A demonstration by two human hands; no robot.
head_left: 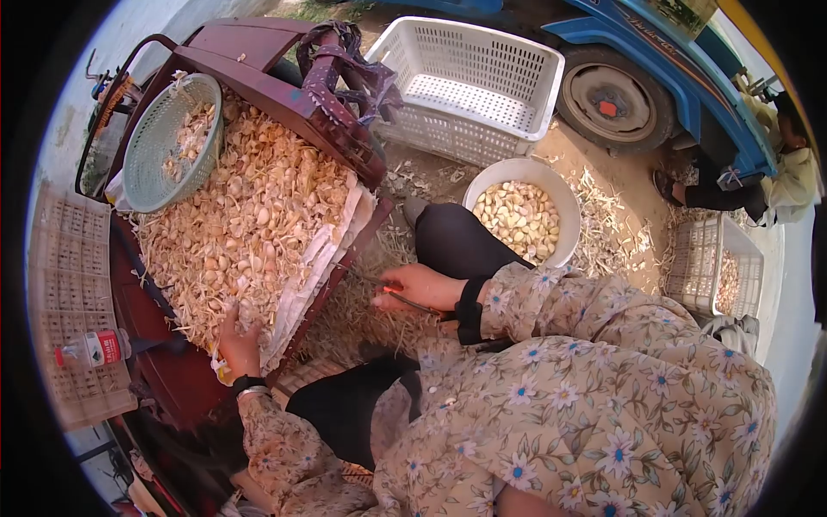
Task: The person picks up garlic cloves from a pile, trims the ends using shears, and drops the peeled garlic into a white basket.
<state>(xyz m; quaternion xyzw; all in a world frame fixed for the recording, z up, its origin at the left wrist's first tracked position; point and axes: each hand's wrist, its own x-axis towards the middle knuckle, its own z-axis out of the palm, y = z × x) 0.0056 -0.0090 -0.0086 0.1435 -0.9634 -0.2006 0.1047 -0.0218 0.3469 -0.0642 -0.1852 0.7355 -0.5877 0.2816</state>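
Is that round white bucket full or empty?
Partly full: garlic covers the bottom of the white bucket, and bare inner wall shows above the pile.

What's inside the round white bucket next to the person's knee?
The white bucket holds a heap of pale garlic bulbs, filling it most of the way. The bulbs cover its floor, so anything below them cannot be seen.

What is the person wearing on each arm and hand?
Both sleeves are beige with white-and-blue flowers. The right hand is bare, with a black cuff at the wrist. The left hand is bare, with a black band and a silver bangle.
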